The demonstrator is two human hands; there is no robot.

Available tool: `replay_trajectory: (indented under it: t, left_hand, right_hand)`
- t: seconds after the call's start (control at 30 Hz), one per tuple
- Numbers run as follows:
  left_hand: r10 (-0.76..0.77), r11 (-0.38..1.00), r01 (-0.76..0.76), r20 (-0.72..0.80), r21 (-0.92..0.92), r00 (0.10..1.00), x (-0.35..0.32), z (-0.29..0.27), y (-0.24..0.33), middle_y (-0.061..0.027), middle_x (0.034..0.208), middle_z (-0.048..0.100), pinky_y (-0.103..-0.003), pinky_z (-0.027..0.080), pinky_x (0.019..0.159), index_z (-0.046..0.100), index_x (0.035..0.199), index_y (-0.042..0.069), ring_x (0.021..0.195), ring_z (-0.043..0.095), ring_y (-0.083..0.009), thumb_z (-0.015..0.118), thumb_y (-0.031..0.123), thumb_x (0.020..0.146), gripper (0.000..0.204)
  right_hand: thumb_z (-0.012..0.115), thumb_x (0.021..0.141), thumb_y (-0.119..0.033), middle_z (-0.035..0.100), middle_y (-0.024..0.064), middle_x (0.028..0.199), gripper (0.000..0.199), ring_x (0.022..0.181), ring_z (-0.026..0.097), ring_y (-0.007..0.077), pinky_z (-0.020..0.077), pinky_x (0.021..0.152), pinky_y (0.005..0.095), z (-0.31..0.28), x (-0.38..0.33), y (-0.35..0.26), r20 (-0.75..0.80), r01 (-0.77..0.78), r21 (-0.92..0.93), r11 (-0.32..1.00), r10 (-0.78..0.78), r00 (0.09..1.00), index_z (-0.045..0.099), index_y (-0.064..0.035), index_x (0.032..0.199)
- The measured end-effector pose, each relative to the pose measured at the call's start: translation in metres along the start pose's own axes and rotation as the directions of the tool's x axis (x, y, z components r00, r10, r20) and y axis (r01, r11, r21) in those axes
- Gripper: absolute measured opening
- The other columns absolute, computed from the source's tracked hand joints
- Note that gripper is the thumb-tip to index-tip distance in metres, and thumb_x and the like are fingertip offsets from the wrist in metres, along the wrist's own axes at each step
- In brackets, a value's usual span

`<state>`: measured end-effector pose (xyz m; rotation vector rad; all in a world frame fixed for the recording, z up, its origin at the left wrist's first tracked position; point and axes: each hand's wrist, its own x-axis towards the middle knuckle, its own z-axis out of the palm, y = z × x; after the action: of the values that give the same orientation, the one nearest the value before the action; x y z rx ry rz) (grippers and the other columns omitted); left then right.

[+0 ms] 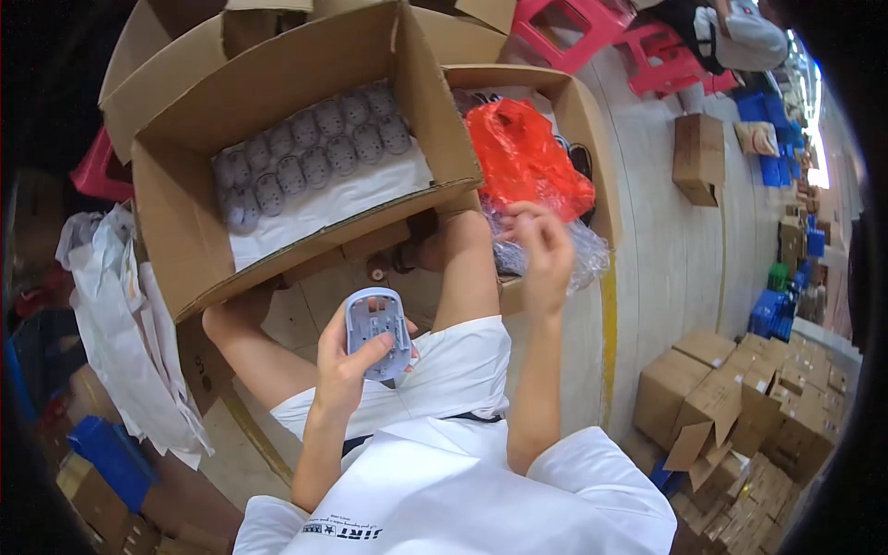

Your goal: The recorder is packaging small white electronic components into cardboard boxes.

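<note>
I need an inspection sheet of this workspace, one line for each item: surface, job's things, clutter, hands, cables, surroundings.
Surface: pale plank floor; the person sits on it.
Job's things: grey mouse-shaped shell, underside up; large cardboard box holding rows of similar grey shells.
Clutter: red plastic bag and clear plastic in a smaller box; white sheets at left.
Hands: left hand grips the shell; right hand is raised, pinching clear plastic.
Cables: nothing seen.
Surroundings: stacked cartons, red stools, blue crates.
</note>
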<state>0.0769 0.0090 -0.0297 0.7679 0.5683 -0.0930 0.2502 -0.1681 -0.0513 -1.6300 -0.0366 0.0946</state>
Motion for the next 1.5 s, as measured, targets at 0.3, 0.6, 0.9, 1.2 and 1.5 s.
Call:
replay_trajectory:
  t: [0.3,0.6,0.9,1.2,1.5]
  left_hand:
    - [-0.082,0.996,0.08,0.043,0.043,0.996,0.044,0.04,-0.015,-0.0218,0.101,0.063,-0.034,0.056,0.06,0.045,0.124,-0.002,0.076,0.066,-0.0296,0.063,0.005,0.08,0.048]
    - [-0.15,0.986,0.144,0.076,0.081,0.986,0.069,0.069,-0.03,-0.0225,0.106,0.061,-0.035,0.057,0.061,0.043,0.127,-0.002,0.081,0.067,-0.0315,0.06,0.015,0.087,0.047]
    - [-0.116,0.992,0.121,0.123,-0.033,0.986,0.064,0.075,-0.04,-0.0216,0.111,0.061,-0.037,0.058,0.067,0.042,0.13,0.001,0.089,0.067,-0.0306,0.043,0.037,0.099,0.047]
    - [-0.022,0.998,0.027,0.079,-0.062,0.997,0.028,0.059,-0.033,-0.0204,0.112,0.061,-0.038,0.057,0.068,0.043,0.132,0.002,0.09,0.066,-0.031,0.035,0.044,0.101,0.053]
    - [0.06,0.985,-0.053,0.042,-0.166,0.997,-0.015,0.029,-0.01,-0.02,0.112,0.061,-0.041,0.057,0.068,0.045,0.131,0.001,0.09,0.066,-0.0326,0.032,0.046,0.101,0.056]
  right_hand:
    - [0.062,0.086,-0.015,0.061,0.0107,0.069,0.014,0.055,0.054,0.0159,0.0434,0.051,0.0256,-0.129,0.073,0.137,-0.023,-0.382,-0.473,0.794,0.423,0.906,0.062,-0.0013,0.082]
    - [0.07,0.071,-0.009,0.064,0.0195,0.074,0.022,0.063,0.058,0.0405,0.0483,0.06,0.0434,-0.116,0.053,0.205,0.095,0.004,-0.945,0.326,0.263,0.96,0.061,0.0058,0.083]
    - [0.065,0.075,-0.005,0.063,0.0092,0.073,0.022,0.058,0.057,0.0175,0.0483,0.056,0.0285,-0.145,0.037,0.194,-0.114,-0.323,-0.517,0.793,0.311,0.944,0.064,0.0028,0.096]
    - [0.062,0.087,-0.004,0.065,0.0092,0.079,0.016,0.062,0.061,0.0159,0.0523,0.061,0.0238,-0.106,-0.002,0.095,-0.238,-0.281,0.149,0.948,0.31,0.92,0.062,0.0025,0.101]
    - [0.063,0.088,-0.007,0.062,0.0072,0.074,0.009,0.065,0.061,0.0144,0.0516,0.059,0.0227,-0.081,-0.028,0.101,-0.277,-0.281,0.268,0.922,0.353,0.894,0.062,-0.0007,0.094]
